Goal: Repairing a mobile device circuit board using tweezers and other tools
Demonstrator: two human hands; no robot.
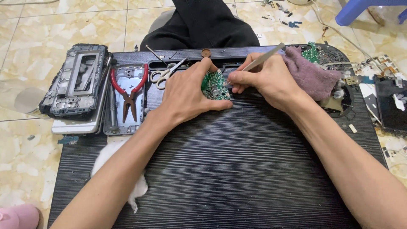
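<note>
Pinching the green board [215,86] between thumb and fingers, the left hand [186,95] pins it to the ribbed mat [237,169]. The right hand [265,78], just right of the board, grips tweezers [258,62] whose tips touch it. Pliers [129,93] and scissors [166,75] lie left of the board.

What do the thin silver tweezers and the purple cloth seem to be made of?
The thin silver tweezers in the right hand look like bare metal, probably steel: pale grey with a dull shine. The purple cloth looks like soft woven fabric, matt, fuzzy and crumpled.
</note>
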